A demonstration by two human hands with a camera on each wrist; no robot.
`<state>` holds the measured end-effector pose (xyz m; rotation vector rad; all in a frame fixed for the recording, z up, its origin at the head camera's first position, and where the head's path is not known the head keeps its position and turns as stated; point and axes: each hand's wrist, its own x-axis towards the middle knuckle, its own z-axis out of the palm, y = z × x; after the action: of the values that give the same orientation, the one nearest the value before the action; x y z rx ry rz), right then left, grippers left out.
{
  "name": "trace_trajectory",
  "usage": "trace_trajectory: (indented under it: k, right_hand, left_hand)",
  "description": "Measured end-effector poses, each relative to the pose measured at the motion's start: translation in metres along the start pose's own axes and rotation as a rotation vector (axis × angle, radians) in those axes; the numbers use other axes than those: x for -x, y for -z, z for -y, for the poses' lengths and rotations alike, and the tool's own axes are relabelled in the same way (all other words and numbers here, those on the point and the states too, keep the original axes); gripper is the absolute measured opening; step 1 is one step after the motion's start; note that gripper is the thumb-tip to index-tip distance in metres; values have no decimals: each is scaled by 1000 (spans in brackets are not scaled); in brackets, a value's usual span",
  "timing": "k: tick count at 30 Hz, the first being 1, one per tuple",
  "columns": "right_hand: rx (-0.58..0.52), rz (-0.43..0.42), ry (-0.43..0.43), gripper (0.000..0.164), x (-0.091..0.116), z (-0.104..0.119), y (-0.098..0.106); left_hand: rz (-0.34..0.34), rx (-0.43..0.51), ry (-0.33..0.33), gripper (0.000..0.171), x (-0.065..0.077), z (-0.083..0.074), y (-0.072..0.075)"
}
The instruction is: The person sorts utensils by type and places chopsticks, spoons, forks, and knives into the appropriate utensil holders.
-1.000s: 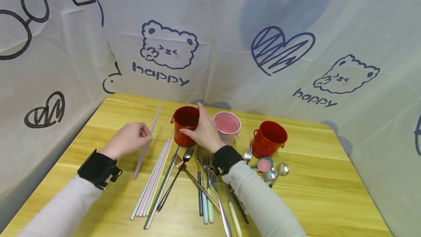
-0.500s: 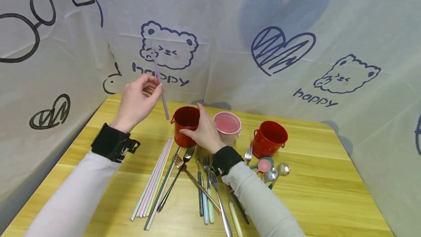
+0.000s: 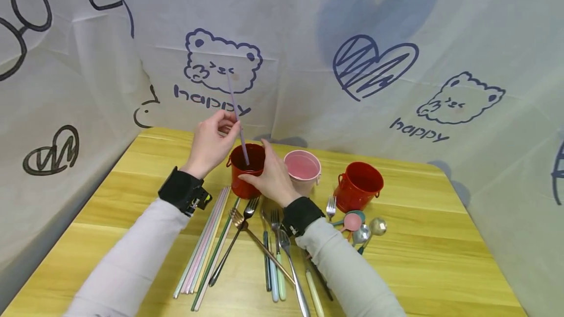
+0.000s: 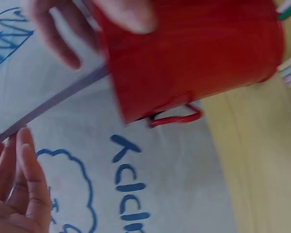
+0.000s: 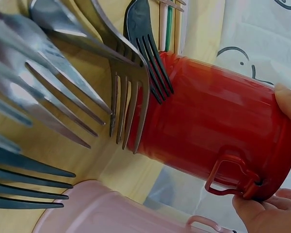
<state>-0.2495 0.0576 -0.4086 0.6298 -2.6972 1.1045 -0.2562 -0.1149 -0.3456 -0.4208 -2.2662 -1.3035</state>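
In the head view my left hand (image 3: 213, 141) pinches a slim purple chopstick (image 3: 235, 106) between thumb and fingertips. The chopstick stands slightly tilted, its thicker lower end inside the mouth of a small red bucket (image 3: 244, 189). With thumb and fingers spread around the rim, my right hand (image 3: 275, 175) grips that bucket, which stands on the table. The left wrist view has the chopstick (image 4: 63, 97) passing behind the bucket's rim (image 4: 119, 82). In the right wrist view, the right thumb and fingers lie at the rim end of the bucket (image 5: 208, 116).
Pastel chopsticks (image 3: 202, 243) lie in a bundle left of several forks (image 3: 286, 253). A pink bucket (image 3: 304, 172) stands beside my right hand, and another red bucket (image 3: 359, 187) farther right. Several spoons (image 3: 361, 234) lie before it. A printed cloth (image 3: 299, 38) hangs behind the table.
My left hand has lifted the purple chopstick off the table, turned it upright and carried it right, its lower end now in the red bucket. The right hand stays on the bucket.
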Motion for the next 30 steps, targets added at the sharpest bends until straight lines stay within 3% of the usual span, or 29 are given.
trace_trajectory:
  k: [8,14,21,30]
  right_hand:
    - [20,0,5,93,-1,2,0]
    - [6,0,8,92,1,1,0]
    - [4,4,8,92,2,-1,-1]
    - [-13,5,49,90,3,-3,0]
  left_hand:
    - [128,-71,130,29,21,22,5]
    - [191,-169,127,20,46,41,16]
    - [392,-339,118,9,73,49,27]
    - [616,-436,211,5,91,52,35]
